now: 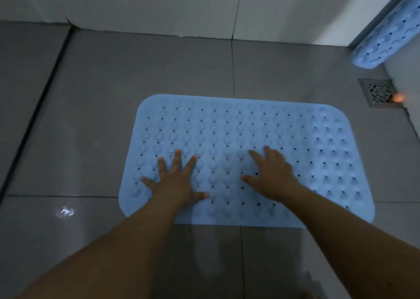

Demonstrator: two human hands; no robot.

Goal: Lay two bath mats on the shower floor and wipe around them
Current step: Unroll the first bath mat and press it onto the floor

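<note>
A light blue bath mat (238,130) with rows of small holes and bumps lies flat on the grey tiled shower floor (113,117). My left hand (176,180) rests palm down on the mat's near left part, fingers spread. My right hand (271,173) lies palm down on the mat's near middle, fingers apart. Neither hand holds anything. A second light blue mat (386,35), rolled up, leans against the wall in the far right corner, its suction cups showing.
A square metal floor drain (378,92) sits at the right, beyond the flat mat, with a small orange object (398,97) at its right edge. White tiled walls (159,3) close the back and right. A dark channel (36,112) runs along the floor at the left.
</note>
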